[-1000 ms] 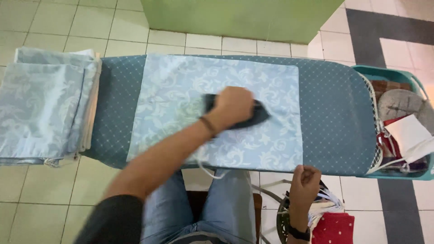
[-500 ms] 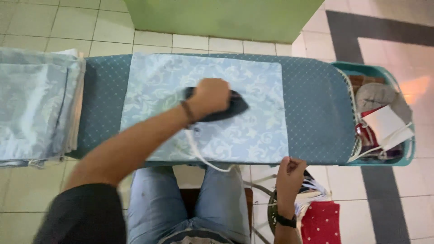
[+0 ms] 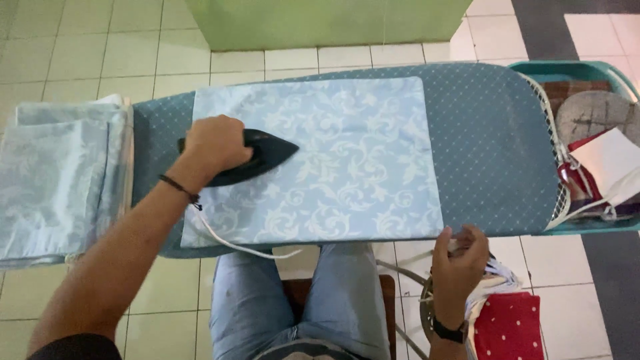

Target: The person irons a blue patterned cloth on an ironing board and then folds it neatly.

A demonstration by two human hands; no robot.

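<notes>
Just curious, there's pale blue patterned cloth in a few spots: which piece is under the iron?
The single flat cloth spread on the ironing board; the left hand presses the iron on it. The others lie folded in a stack at the board's left end.

At your nine o'clock lies a stack of folded pale blue cloths (image 3: 57,180). At three o'clock you have a teal basket (image 3: 580,69) of mixed fabrics. Red white-dotted fabric (image 3: 510,327) sits at five o'clock, and a green wall (image 3: 327,20) stands at twelve above the tiled floor (image 3: 87,60).
</notes>
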